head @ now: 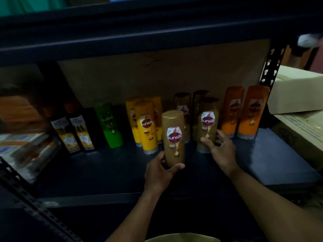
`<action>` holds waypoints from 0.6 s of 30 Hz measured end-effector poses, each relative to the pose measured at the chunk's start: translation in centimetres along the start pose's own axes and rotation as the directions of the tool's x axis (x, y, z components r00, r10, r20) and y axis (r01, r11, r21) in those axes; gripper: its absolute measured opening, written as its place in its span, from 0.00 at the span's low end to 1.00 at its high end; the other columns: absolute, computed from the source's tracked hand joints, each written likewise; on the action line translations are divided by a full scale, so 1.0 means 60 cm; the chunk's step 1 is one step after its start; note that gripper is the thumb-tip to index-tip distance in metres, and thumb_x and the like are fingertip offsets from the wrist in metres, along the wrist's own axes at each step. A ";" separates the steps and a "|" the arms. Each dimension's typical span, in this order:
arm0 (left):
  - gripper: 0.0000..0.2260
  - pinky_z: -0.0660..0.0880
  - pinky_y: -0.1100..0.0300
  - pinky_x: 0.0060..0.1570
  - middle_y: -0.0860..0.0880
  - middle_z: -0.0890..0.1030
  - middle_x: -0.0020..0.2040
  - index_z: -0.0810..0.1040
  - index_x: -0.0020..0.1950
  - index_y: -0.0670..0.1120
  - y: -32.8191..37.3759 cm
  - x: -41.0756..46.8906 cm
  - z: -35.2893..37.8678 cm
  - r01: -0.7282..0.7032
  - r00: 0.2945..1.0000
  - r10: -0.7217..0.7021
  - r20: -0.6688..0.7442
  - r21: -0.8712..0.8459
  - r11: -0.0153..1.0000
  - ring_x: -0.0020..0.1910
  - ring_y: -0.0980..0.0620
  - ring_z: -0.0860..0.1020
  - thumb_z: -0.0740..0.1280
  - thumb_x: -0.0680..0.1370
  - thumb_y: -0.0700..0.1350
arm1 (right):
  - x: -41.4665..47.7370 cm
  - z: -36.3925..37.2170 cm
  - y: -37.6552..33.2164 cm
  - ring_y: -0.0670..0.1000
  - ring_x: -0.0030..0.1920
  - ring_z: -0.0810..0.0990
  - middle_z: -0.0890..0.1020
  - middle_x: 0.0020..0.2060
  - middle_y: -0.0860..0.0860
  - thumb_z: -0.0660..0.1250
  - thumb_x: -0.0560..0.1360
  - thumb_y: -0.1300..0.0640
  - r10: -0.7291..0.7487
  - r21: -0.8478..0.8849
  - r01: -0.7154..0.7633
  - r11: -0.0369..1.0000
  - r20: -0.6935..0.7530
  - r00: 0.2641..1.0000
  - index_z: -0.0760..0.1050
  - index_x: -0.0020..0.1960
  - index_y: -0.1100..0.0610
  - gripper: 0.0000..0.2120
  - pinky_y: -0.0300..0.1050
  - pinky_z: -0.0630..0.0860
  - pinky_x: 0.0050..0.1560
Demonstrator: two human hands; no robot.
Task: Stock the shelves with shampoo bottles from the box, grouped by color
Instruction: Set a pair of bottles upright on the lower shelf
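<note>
Held bottle: a golden-brown plastic Sunsilk shampoo bottle (173,137), cap down and upright, in front of the row on the dark metal shelf board (104,172); whether its base touches the board cannot be told.
Left hand: the left hand (160,173) grasps that bottle at its lower end, thumb across the front, fingers behind.
Right hand: the right hand (222,151) wraps the lower part of a second golden-brown Sunsilk bottle (208,123) standing on the board, thumb on its front.
Brown group: two more brown bottles (182,105) stand just behind.
Neighbours right: two orange bottles (244,110), side by side.
Neighbours left: a cluster of yellow bottles (146,126), then one green bottle (110,124), then two black bottles (73,131).
Backing: a brown cardboard sheet (157,75) behind the row.
Far right: pale cartons (297,91) beside the perforated shelf post (272,67).
</note>
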State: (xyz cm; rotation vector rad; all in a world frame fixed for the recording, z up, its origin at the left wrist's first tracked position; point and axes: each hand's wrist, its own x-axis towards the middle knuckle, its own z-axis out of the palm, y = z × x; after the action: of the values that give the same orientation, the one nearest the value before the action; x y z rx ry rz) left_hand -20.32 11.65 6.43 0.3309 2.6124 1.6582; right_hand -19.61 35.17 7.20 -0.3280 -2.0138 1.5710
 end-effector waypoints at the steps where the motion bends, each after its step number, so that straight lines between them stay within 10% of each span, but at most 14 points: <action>1: 0.24 0.80 0.47 0.61 0.64 0.83 0.54 0.76 0.55 0.67 0.002 -0.001 0.001 0.004 1.000 -0.004 -0.003 0.012 1.000 0.56 0.60 0.81 0.80 0.63 0.65 | 0.002 0.002 0.002 0.45 0.60 0.81 0.83 0.59 0.46 0.77 0.73 0.49 -0.001 0.002 0.001 1.000 -0.004 1.000 0.76 0.68 0.51 0.25 0.39 0.76 0.56; 18: 0.29 0.80 0.47 0.61 0.64 0.83 0.57 0.77 0.61 0.64 0.004 -0.005 0.003 -0.047 0.998 0.046 -0.050 -0.021 0.999 0.59 0.62 0.80 0.80 0.63 0.65 | 0.013 0.008 0.002 0.40 0.59 0.77 0.80 0.62 0.44 0.73 0.77 0.50 0.022 -0.055 -0.021 0.998 0.025 0.999 0.73 0.73 0.50 0.26 0.29 0.70 0.54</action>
State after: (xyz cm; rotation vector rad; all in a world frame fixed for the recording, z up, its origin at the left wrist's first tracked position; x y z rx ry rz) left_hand -19.96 11.84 6.58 0.3570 2.6385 1.7307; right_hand -20.55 35.24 7.21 -0.3536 -2.0824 1.5426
